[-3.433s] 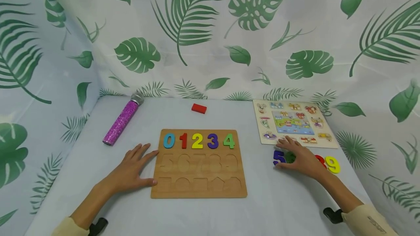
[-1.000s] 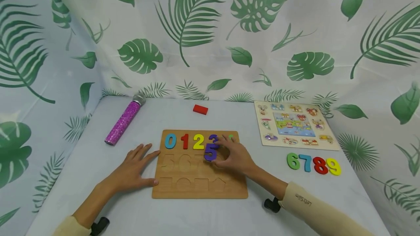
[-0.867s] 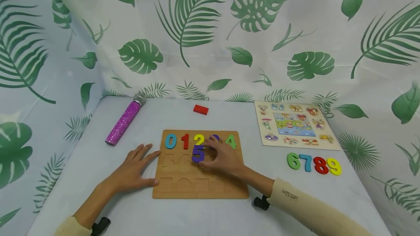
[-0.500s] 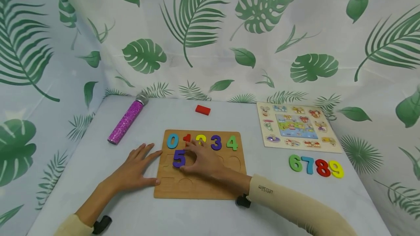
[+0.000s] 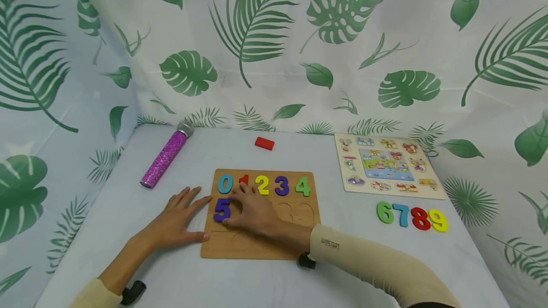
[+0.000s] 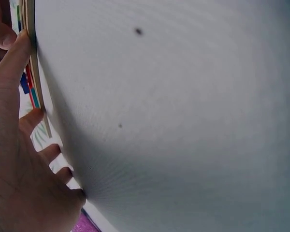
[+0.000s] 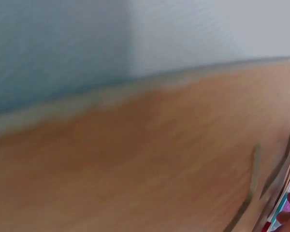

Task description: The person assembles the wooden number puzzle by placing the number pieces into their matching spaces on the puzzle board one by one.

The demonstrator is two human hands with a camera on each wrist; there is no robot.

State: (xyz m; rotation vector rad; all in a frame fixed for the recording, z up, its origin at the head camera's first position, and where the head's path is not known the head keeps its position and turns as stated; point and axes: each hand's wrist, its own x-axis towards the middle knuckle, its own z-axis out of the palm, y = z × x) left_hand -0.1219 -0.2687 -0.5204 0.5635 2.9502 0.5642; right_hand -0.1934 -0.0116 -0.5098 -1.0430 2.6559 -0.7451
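Shifted left since half a second ago, the purple 5 [image 5: 221,210] is over the left side of the wooden board [image 5: 227,251], pinched by the right hand [image 5: 255,213], while the left hand [image 5: 173,225], fingers spread, touches the board's left edge, which the left wrist view, unlike the head view, shows edge-on.

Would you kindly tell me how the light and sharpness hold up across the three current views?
Head view: soft, fairly even light, with the purple five legible; left wrist view: a soft shadow on the white table beside the left hand; right wrist view: the board fills much of the picture and looks blurred.
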